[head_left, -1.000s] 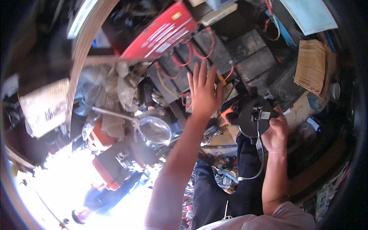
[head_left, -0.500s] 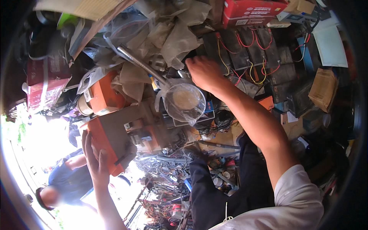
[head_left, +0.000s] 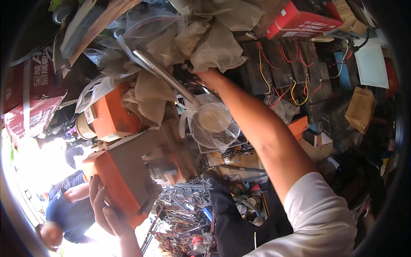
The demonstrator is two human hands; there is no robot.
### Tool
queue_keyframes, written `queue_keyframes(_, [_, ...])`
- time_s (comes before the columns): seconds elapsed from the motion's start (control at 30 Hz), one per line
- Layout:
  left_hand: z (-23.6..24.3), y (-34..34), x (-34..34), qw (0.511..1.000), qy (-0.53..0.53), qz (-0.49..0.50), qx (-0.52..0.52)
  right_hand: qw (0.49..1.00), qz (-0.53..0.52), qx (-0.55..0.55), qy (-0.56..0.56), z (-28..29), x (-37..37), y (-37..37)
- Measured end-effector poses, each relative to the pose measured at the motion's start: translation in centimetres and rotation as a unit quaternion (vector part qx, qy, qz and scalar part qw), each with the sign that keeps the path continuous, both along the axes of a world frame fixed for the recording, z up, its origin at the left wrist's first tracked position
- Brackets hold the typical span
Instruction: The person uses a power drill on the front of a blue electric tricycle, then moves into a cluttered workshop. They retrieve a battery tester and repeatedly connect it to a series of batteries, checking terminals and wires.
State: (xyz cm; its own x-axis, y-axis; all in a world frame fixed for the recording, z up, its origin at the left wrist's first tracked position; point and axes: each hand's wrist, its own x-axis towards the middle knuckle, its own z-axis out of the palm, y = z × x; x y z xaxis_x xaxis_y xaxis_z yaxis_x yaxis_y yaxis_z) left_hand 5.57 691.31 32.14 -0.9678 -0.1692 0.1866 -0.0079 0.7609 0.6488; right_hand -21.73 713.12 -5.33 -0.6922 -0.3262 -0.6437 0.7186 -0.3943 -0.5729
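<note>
A second ago, the right hand (head_left: 208, 78) held a black round thing; now it reaches in by the cloudy bags (head_left: 216, 49), and I can't tell what it grips. The left hand (head_left: 105, 213), far apart from it, now lies open against the orange box (head_left: 117, 184), lower left. Metal tools (head_left: 182, 201) make a messy heap; black batteries (head_left: 257, 70) sit upper right. The box's long orange side slants from upper left to lower right.

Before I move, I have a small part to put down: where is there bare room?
A small tan patch looks free, bordered by the orange piece above and the right arm on its left. Crowded: the plastic bags at the right hand, the wired black blocks and the tool pile.
</note>
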Motion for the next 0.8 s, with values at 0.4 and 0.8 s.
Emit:
queue_keyframes(0.4, [0.4, -0.7, 0.3, 0.994, -0.062, 0.040, -0.077, 0.869, 0.160, 0.295, 0.363, 11.3, 9.2, 12.7])
queue_keyframes(0.8, [-8.3, 36.4, -13.8, 0.916, -0.085, -0.378, -0.100, 0.892, -0.317, 0.313, 0.074, 10.0, 26.2, 44.9])
